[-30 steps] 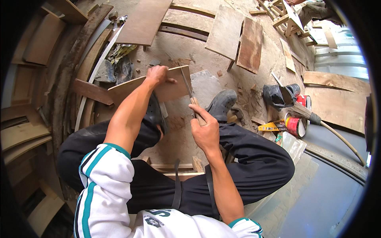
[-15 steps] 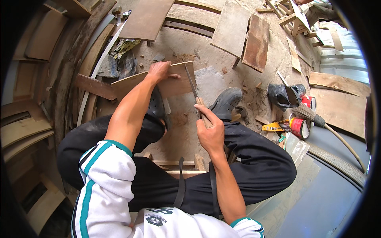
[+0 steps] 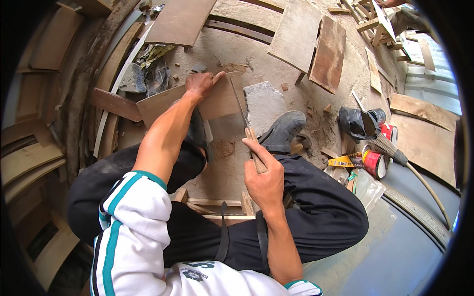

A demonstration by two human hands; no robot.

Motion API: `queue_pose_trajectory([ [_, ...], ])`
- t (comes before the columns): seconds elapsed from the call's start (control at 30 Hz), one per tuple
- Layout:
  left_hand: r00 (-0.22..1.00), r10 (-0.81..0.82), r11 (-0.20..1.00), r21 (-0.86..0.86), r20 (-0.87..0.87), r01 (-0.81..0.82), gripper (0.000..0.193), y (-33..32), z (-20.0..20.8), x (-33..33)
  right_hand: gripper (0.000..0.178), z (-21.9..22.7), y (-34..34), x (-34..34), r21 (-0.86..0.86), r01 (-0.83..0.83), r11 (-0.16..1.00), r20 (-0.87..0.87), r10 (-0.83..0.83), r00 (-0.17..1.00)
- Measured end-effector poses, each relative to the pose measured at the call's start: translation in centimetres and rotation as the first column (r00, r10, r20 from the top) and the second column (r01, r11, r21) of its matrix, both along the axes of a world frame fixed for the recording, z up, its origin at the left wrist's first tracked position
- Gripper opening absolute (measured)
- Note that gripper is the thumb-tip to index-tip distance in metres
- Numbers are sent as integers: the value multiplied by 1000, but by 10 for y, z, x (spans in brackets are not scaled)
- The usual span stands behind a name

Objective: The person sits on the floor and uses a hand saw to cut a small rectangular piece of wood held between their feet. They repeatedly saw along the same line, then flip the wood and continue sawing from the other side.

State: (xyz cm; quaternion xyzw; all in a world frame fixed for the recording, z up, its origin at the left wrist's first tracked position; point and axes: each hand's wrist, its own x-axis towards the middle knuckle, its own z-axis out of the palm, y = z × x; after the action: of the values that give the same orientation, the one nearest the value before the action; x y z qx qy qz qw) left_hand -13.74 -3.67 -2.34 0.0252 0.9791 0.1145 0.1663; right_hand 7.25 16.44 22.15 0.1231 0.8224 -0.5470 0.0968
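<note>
My right hand (image 3: 265, 175) is wrapped around the wooden handle of a handsaw (image 3: 240, 107), its index finger stretched along the grip. The saw's narrow blade points away from me and lies across the right end of a thin brown wooden board (image 3: 218, 102). At the board's far edge my left hand (image 3: 201, 85) grips it, fingers curled and partly hidden, thumb pointing right. The board lies slanted between my feet, partly over my left clog; a dark clog (image 3: 285, 129) on my right foot is close to the saw handle.
A pale flat slab (image 3: 265, 102) lies beyond the blade. Several boards (image 3: 296, 37) rest further off. To the right are a broom (image 3: 395, 153), a black plastic bag (image 3: 356, 123), red cans and a yellow-handled tool. Planks line the left. Another person's hand shows at the far right.
My right hand has drawn the saw back a little toward me. The thumb of my left hand has shifted toward the board's far edge. The view has moved slightly.
</note>
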Motion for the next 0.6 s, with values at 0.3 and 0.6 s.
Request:
queue_pose_trajectory([
  [0.3, 1000, 23, 1000, 3, -5, -23, 90, -5, -2, -10, 43, 1, 14, 12, 82, -112, 990, -122, 122, 985],
  [0.6, 996, 85, 996, 12, 16, -85, 88, -6, -5, 3, 43, -2, 7, 8, 36, -78, 996, -83, 80, 993],
])
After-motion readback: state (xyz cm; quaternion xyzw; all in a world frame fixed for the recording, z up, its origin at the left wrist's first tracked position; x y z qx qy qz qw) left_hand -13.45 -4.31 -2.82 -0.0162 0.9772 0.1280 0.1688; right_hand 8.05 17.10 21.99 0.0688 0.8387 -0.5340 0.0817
